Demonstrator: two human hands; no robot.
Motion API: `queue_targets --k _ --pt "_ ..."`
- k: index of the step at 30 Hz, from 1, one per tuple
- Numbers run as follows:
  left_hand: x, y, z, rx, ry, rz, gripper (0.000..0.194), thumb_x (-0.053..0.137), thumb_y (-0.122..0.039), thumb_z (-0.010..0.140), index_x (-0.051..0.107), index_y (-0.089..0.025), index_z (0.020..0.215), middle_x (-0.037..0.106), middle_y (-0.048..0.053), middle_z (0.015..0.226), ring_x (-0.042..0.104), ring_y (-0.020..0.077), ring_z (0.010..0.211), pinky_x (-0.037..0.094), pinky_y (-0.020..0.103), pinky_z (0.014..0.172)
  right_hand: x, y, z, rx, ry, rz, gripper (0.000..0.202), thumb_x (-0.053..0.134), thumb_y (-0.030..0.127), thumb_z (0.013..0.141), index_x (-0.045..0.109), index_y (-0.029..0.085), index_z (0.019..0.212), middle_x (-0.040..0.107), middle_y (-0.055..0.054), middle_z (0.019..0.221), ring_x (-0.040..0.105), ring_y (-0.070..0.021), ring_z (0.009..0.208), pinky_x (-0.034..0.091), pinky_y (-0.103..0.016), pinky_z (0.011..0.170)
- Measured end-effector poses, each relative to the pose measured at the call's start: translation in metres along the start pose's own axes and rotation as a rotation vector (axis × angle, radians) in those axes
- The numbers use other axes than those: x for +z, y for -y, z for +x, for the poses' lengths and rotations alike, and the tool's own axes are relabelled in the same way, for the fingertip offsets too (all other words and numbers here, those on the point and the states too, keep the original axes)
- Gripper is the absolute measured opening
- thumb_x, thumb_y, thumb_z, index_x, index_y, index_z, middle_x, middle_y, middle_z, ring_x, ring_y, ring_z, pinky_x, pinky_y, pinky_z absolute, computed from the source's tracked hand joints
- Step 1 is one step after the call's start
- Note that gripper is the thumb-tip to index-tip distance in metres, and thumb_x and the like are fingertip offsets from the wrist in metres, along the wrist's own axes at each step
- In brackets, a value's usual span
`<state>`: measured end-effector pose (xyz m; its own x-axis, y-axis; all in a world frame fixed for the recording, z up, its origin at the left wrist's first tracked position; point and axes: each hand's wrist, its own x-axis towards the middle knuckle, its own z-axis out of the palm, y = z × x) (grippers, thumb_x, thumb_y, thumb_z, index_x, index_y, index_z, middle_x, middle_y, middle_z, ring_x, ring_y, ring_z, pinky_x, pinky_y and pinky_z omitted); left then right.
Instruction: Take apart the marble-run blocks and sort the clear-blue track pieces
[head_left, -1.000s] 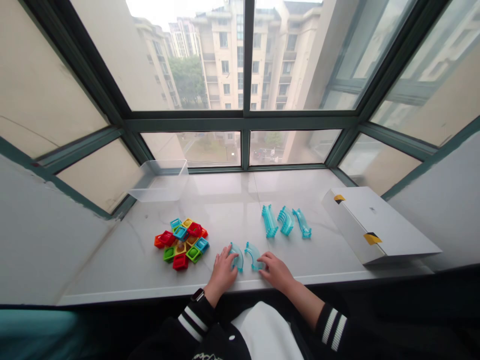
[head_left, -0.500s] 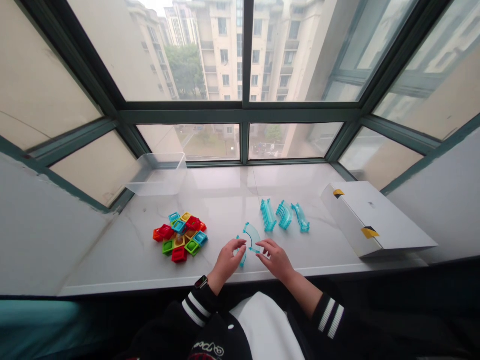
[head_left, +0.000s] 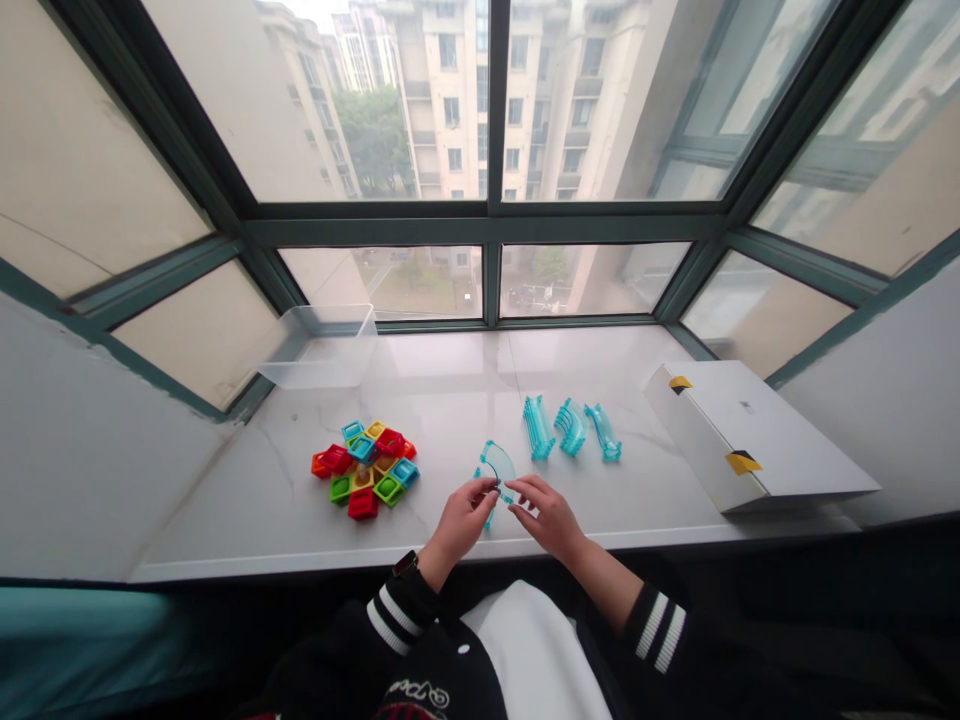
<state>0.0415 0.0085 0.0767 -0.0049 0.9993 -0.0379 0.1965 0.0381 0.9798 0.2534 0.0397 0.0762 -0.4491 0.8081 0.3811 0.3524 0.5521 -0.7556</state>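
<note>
My left hand (head_left: pixel 463 515) is closed in a pinch on a clear blue curved track piece (head_left: pixel 489 521), largely hidden by the fingers, its lower end showing below them. My right hand (head_left: pixel 551 512) grips the near end of a second clear blue curved track piece (head_left: pixel 501 458), which arcs up and away from the fingertips. Both pieces overlap between the hands, just above the counter's front part. Whether they are joined I cannot tell. Beyond the right hand stand stacked clear blue track pieces: a straight stack (head_left: pixel 538 428), a curved stack (head_left: pixel 572 428) and a third group (head_left: pixel 604 433).
Left on the white counter (head_left: pixel 262 510) lies a heap of coloured blocks (head_left: pixel 363 478) in red, yellow, green and blue. A clear plastic bin (head_left: pixel 322 375) stands behind it. On the right is a white box (head_left: pixel 757 440) with yellow-black tabs. Windows border the far side.
The curved piece in my right hand has shifted slightly left, closer to the left hand, and now overlaps the other piece. My left hand has moved slightly right.
</note>
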Motion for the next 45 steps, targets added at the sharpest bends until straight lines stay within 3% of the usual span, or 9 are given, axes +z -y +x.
queue_targets --k 12,19,29,37,45 --pt "0.006 -0.003 -0.002 -0.062 0.017 -0.127 0.053 0.069 -0.058 0.090 0.073 -0.015 0.121 0.079 0.012 0.107 0.075 0.0237 0.093 0.062 0.038 0.088 -0.002 0.005 -0.001 0.048 0.045 0.059 0.030 0.056 0.029 0.103 0.071 0.029 0.129 0.073 -0.007 0.113 0.070 -0.0163 0.082 0.062 -0.031 0.078" --pt "0.007 0.006 -0.001 -0.062 0.011 -0.080 0.050 0.067 -0.055 0.092 0.073 -0.016 0.123 0.078 0.013 0.115 0.075 0.0237 0.095 0.062 0.039 0.088 0.001 -0.002 -0.002 0.043 0.016 0.056 0.026 0.057 0.028 0.102 0.073 0.029 0.122 0.073 -0.007 0.111 0.070 -0.0169 0.081 0.062 -0.031 0.075" --pt "0.009 -0.003 0.000 -0.066 0.034 -0.011 0.041 0.063 -0.047 0.094 0.073 -0.020 0.123 0.075 0.011 0.121 0.072 0.0223 0.098 0.062 0.037 0.087 -0.001 -0.014 -0.004 0.062 -0.009 0.038 0.025 0.057 0.030 0.103 0.075 0.029 0.120 0.074 -0.008 0.111 0.071 -0.0183 0.082 0.064 -0.034 0.080" --pt "0.020 -0.032 0.004 0.109 0.146 0.064 0.044 0.059 -0.039 0.099 0.064 -0.028 0.141 0.057 0.012 0.145 0.069 0.0182 0.101 0.063 0.037 0.086 -0.030 -0.016 0.000 0.077 -0.099 -0.015 0.028 0.057 0.031 0.103 0.075 0.028 0.124 0.074 -0.009 0.112 0.071 -0.0183 0.080 0.064 -0.034 0.080" --pt "0.054 -0.056 0.038 0.208 0.234 0.078 0.050 0.058 -0.037 0.100 0.058 -0.028 0.149 0.053 0.013 0.146 0.070 0.0184 0.103 0.065 0.035 0.086 -0.070 -0.027 0.005 0.130 -0.214 -0.109 0.033 0.055 0.032 0.104 0.073 0.028 0.130 0.072 -0.009 0.112 0.068 -0.0174 0.076 0.062 -0.034 0.078"
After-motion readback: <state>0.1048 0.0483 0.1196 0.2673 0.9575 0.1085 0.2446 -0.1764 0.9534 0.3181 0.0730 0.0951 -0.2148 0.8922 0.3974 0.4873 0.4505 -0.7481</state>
